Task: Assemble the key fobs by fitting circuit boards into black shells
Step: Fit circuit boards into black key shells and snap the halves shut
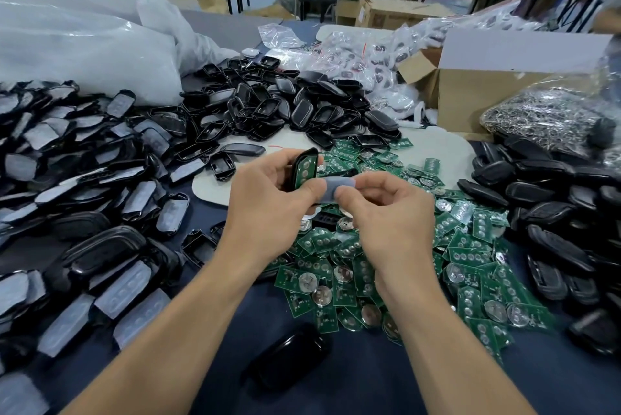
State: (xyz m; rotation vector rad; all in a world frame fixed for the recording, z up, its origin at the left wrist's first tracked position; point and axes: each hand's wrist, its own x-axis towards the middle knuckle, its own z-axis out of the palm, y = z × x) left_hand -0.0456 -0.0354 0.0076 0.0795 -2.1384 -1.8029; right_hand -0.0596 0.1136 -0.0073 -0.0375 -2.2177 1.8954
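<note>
My left hand (pixel 268 203) grips a black shell (pixel 304 167) held upright, with a green circuit board seated inside it. My right hand (pixel 386 213) pinches a translucent grey rubber pad (pixel 339 188) just right of that shell; my left thumb touches the pad too. Below and right of my hands lies a heap of green circuit boards (pixel 369 267) with coin cells. Empty black shells (pixel 279 105) are piled behind my hands.
Shells fitted with grey pads (pixel 84 179) cover the left of the table. More black shells (pixel 554 213) lie at the right. A single black fob (pixel 292 357) lies near the front edge. A cardboard box (pixel 470 92), a bag of metal rings (pixel 544 115) and plastic bags stand behind.
</note>
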